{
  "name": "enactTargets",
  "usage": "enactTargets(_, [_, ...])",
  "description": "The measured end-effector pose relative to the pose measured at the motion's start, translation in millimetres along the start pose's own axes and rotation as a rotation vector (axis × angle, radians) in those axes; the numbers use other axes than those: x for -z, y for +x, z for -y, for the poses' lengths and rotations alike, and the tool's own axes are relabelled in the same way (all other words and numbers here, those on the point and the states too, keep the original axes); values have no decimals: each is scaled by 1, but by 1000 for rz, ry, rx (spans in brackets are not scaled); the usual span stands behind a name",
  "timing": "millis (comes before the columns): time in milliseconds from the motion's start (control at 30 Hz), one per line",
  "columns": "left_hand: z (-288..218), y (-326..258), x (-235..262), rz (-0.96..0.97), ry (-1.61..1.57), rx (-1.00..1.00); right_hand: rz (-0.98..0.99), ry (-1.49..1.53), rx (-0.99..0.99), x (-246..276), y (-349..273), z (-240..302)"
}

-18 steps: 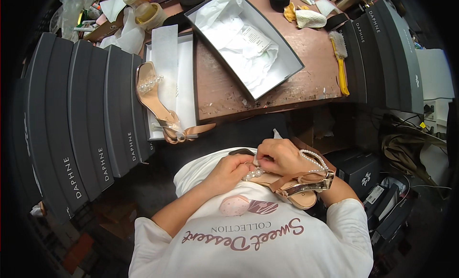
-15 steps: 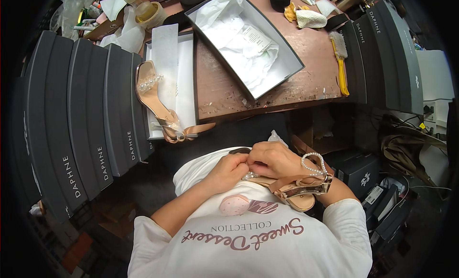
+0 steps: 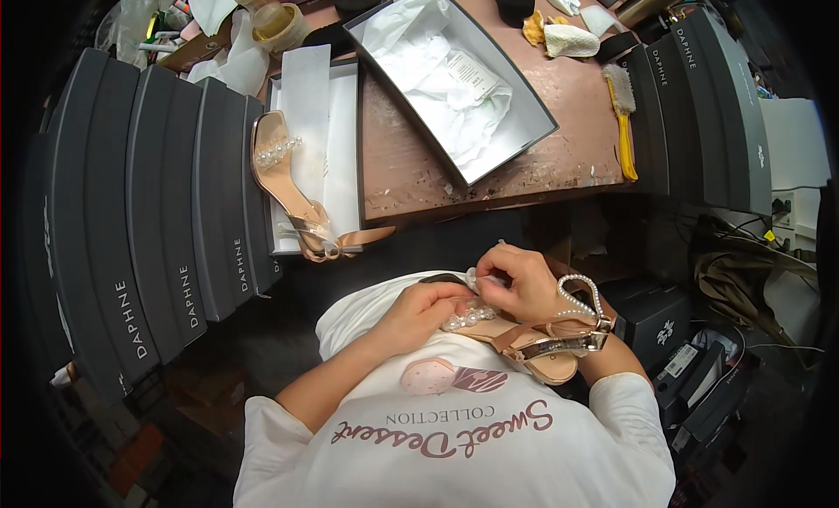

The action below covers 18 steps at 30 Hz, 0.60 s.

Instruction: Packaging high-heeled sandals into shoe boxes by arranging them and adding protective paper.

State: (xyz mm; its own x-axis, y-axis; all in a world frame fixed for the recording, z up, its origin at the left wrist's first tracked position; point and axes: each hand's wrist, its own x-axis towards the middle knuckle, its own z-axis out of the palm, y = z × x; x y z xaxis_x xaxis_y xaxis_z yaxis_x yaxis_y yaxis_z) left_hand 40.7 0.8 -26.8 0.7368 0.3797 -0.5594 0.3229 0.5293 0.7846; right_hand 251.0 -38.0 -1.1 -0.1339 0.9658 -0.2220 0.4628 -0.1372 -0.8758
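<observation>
A: Head view, the only one we have. We see a rose-gold sandal held against the person's chest, below the near edge of the surface. Its long axis runs roughly left-right, sole tilted, with the pearl ankle strap looping up at the person's right end.

B: Hands?

A: Right hand sits on top of the sandal, fingers curled shut, pinching something small and white at the fingertips; we can't tell what. Left hand comes in from the left, fingers bent closed on the pearl toe band.

B: So which hand is nearer the work point?

A: Both meet at the toe band, touching or nearly so. We'd judge the left is steadying it and the right is doing the fine work from above. The sandal's heel end lies away to the right, past the right wrist.

B: Anything else close?

A: The matching sandal lies in an open shoe box on the surface, well apart, up and left of the hands. A stack of dark boxes is further left, and a yellow brush is at the surface's right edge.
</observation>
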Motion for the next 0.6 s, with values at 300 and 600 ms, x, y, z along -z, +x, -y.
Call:
enactTargets(300, [-3,-1,4,40,72,-17,254,-85,62,-6,10,8])
enactTargets(600, [-6,-5,-1,-27,232,-79,262,-139,-51,-10,6,3])
